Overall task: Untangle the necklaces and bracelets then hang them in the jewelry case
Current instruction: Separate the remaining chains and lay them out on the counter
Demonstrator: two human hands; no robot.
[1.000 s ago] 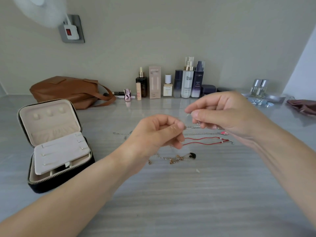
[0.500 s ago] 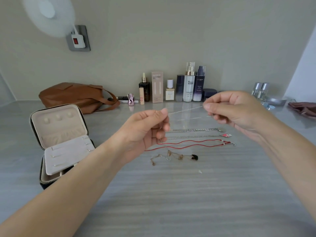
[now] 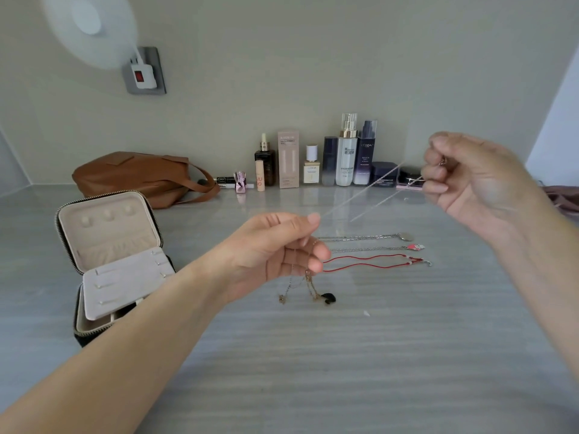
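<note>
Untangling step: chain (image 3: 369,191) held taut, pinched by left hand (image 3: 275,252), gripped in curled right hand (image 3: 466,180). Next, judged: to be hung in case (image 3: 106,245), left of left hand.

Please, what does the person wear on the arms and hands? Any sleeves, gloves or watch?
Nothing that shows. The left hand and right hand have no gloves; up to the frame edge no sleeve, watch or bracelet is seen. Nails look unpainted.

Two hands (image 3: 275,249) (image 3: 466,180), one jewelry case (image 3: 106,236), one brown bag (image 3: 134,177)
</note>
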